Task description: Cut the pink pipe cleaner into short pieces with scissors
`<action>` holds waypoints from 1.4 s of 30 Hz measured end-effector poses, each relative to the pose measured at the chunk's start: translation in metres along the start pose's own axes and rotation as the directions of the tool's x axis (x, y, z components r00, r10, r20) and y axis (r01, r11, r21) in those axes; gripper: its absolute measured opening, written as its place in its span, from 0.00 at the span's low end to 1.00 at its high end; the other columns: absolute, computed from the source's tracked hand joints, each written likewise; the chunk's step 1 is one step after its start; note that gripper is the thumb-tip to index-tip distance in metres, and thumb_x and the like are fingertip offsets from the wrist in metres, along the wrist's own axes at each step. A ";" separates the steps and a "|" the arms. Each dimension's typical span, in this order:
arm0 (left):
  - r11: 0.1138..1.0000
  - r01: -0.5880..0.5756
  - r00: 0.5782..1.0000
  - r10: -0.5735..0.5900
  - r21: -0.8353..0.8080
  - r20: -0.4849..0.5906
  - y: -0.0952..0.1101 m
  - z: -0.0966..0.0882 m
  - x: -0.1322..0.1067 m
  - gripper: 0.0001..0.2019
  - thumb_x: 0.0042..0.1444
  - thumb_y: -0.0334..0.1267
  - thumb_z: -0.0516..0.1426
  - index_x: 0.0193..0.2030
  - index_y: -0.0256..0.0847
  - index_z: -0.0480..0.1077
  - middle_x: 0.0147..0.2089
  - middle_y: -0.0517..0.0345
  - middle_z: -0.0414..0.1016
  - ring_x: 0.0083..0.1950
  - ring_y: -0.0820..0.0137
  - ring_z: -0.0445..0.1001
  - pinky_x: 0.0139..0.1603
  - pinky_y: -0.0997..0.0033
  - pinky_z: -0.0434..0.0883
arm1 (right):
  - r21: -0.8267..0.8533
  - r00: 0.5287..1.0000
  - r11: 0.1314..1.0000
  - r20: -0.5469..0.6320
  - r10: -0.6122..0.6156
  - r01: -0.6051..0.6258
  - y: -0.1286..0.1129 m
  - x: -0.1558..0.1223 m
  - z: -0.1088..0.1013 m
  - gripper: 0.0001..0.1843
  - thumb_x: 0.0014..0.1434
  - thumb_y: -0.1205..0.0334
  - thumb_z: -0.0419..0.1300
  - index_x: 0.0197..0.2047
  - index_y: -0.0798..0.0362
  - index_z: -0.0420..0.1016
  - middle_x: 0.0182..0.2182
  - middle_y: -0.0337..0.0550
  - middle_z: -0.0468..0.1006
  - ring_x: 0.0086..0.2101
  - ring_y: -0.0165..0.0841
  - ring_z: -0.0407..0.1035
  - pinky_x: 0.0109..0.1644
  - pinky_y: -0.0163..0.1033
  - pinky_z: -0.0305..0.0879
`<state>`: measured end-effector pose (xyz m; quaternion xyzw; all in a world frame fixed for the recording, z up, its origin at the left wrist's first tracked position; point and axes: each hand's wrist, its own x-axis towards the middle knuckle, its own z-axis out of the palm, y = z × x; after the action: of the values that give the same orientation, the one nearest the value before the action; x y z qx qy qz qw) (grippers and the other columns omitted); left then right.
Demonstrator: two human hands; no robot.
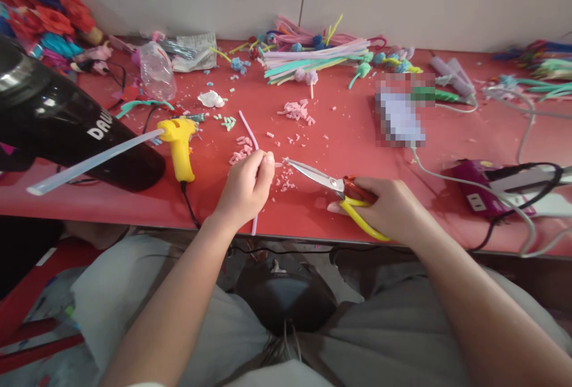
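Note:
My left hand [245, 192] is closed in a pinch, and a short pink pipe cleaner piece [279, 164] pokes out by the thumb. In my right hand [395, 208] are scissors [316, 175] with yellow and orange-red handles. Their blade tips point left, close to the pink piece, and the blades look nearly together. A long pink-lilac pipe cleaner [248, 127] lies on the red table, passing behind my left hand. Cut pink bits [241, 152] sit just beyond that hand. Fine pink scraps [286, 183] are scattered below the scissor tips.
To the left, a yellow glue gun [181, 149] stands before a black bottle [89, 119]. Bundled pipe cleaners [317, 61] lie along the wall, with another pink pile [297, 111] nearer. A purple power strip [485, 189] and cables occupy the right.

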<state>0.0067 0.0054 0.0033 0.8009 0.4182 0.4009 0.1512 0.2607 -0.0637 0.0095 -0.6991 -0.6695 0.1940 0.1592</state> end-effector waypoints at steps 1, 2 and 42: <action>1.000 0.009 1.000 -0.009 0.000 -0.007 0.000 -0.002 0.001 0.18 0.70 0.41 0.45 0.27 0.42 0.55 0.23 0.62 0.60 0.25 0.73 0.61 0.29 0.69 0.59 | 0.011 1.000 1.000 -0.003 0.001 -0.001 0.000 0.000 0.000 0.32 0.46 0.30 0.63 0.22 0.50 0.56 0.20 0.32 0.51 0.25 0.28 0.44 0.24 0.35 0.45; 1.000 0.018 1.000 -0.018 0.005 -0.012 -0.001 -0.004 0.001 0.18 0.70 0.41 0.45 0.27 0.42 0.55 0.23 0.62 0.60 0.25 0.73 0.62 0.30 0.69 0.59 | 0.019 1.000 1.000 -0.001 0.006 -0.006 -0.001 -0.001 -0.001 0.32 0.46 0.31 0.63 0.22 0.50 0.58 0.20 0.32 0.51 0.25 0.28 0.44 0.24 0.35 0.45; 0.826 -0.116 0.905 -0.141 0.552 0.401 -0.043 0.036 0.141 0.13 0.62 0.35 0.54 0.50 0.37 0.74 0.50 0.43 0.70 0.49 0.55 0.74 0.46 0.60 0.69 | -0.160 0.992 0.982 -0.098 0.081 -0.096 0.005 0.002 -0.018 0.25 0.51 0.36 0.61 0.28 0.47 0.58 0.25 0.39 0.74 0.27 0.36 0.68 0.26 0.36 0.50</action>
<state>0.0569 0.1462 0.0287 0.8743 0.4797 0.0742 -0.0022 0.2742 -0.0608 0.0230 -0.7471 -0.6434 0.1132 0.1227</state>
